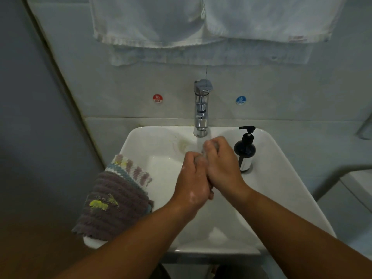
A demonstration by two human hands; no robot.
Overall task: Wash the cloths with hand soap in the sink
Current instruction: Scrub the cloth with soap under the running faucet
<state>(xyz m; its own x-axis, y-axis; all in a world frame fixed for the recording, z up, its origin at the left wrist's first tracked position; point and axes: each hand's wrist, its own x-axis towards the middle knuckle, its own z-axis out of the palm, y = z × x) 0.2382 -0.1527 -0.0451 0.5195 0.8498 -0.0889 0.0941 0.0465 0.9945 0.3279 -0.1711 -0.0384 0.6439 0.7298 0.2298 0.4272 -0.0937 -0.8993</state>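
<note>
Grey wall panel [30, 117] at far left; beside it, on the left rim of the white sink [281, 188], a stack of two cloths: a dark ribbed cloth [120, 216] with a yellow stain on top, and a striped knitted cloth [132, 168] beneath it, its far corner hanging over the basin; on the tiled wall above, white towels [161, 23] hang across the top; red HOT sticker [157, 98] to the left of the tap.

Left hand [193, 184], wet and soapy, over the middle of the basin, fingers curled inward; chrome tap [202, 109] behind, its water stream [199, 144] falling onto the hands; right hand [223, 164] pressed against the left, fingers likewise curled; both hands clench a small grey cloth [203, 155], mostly hidden, a little of it showing between the fingers under the stream.

Dark pump bottle of hand soap [245, 150] upright on the right rim, just beside the right hand; blue COLD sticker [240, 100] on the wall above it.
</note>
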